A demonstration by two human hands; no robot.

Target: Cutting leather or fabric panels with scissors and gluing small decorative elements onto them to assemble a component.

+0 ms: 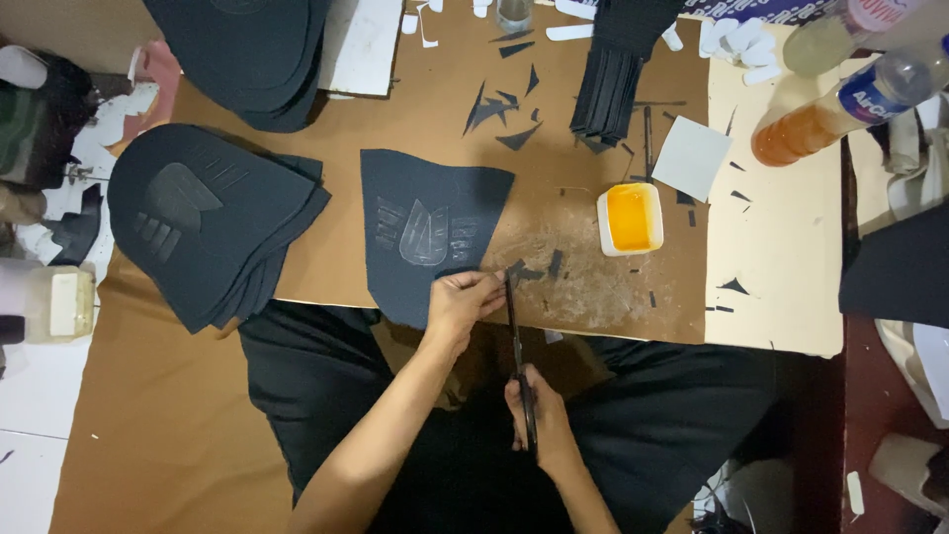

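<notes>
On cardboard (415, 119), one scissors (515, 326), two hands

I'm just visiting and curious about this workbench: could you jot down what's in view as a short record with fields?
Left hand: left hand pinches the lower edge of a dark fabric panel with a pale emblem
Right hand: right hand grips scissors, blades pointing up at the panel's edge
Surface: brown cardboard sheet on the table
Left of panel: stack of dark panels
Right of panel: small white tub of yellow glue
Scattered: dark offcuts
Far right: plastic bottles lying down
</notes>
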